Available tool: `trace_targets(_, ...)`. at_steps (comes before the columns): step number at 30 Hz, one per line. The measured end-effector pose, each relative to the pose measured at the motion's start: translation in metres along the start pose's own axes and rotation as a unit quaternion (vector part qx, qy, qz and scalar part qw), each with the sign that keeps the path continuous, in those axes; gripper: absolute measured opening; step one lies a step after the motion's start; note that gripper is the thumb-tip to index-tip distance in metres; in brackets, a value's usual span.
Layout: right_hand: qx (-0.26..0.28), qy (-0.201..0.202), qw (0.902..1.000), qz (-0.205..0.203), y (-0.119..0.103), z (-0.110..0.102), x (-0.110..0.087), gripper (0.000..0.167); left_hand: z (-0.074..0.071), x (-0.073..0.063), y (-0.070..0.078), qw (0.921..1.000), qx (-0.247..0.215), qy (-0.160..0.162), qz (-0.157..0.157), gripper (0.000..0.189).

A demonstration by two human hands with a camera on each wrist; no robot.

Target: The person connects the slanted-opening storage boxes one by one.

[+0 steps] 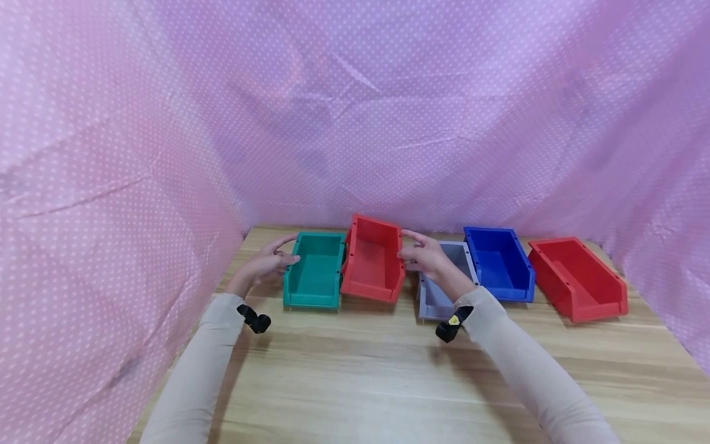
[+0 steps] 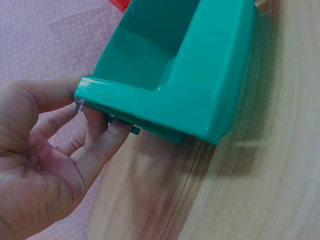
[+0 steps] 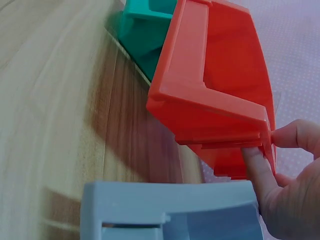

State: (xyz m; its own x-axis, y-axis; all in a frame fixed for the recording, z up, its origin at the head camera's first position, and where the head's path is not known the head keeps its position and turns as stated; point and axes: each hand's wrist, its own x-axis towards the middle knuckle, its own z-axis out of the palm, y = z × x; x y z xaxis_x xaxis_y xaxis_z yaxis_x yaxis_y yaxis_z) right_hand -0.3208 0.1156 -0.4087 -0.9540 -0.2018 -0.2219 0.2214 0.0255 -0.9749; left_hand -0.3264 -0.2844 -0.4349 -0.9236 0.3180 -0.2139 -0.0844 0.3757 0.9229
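Observation:
My left hand (image 1: 269, 264) pinches the left side of a green plastic storage bin (image 1: 315, 271). In the left wrist view, its fingers lie both at the rim and underneath the rim of that bin (image 2: 200, 65). Right beside it, a red storage bin (image 1: 373, 259) stands tilted, its left side against the green one. My right hand (image 1: 429, 256) holds this red bin by its right side. The right wrist view shows fingers on both faces of the red bin's (image 3: 185, 100) side wall. Below my right wrist sits a grey bin (image 1: 460, 256), partly hidden by the arm.
A blue bin (image 1: 499, 262) stands right of the grey one, and a second red bin (image 1: 579, 277) lies angled farther right. All are on a wood-grain table (image 1: 333, 370). Pink dotted cloth (image 1: 355, 135) hangs behind and at both sides.

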Motion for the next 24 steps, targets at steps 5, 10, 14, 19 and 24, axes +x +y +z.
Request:
trace_targets(5,-0.006,0.006,0.9999,0.007,-0.0025,0.001,-0.0018,0.071,0.0009,-0.0012,-0.0003,1.0,0.003,-0.002,-0.002,0.077)
trace_targets(10,-0.01,0.01,0.9999,0.008,-0.0043,0.0016,-0.0022,0.071,0.0017,-0.002,0.0008,0.9999,0.007,0.01,-0.008,0.077)
trace_targets(14,-0.011,0.015,0.9997,0.016,-0.0057,0.0021,-0.0015,0.071,0.0019,-0.0019,0.0013,0.9999,0.002,0.01,-0.012,0.078)
trace_targets(19,-0.021,0.014,0.9993,0.026,-0.0066,0.0034,-0.0019,0.071,0.002,-0.0018,0.0009,0.9998,0.001,0.014,-0.015,0.077)
trace_targets(24,-0.028,0.01,0.9992,0.025,-0.0069,0.0032,-0.0014,0.07,0.0026,-0.0024,0.0001,0.9998,-0.005,0.017,-0.007,0.076)
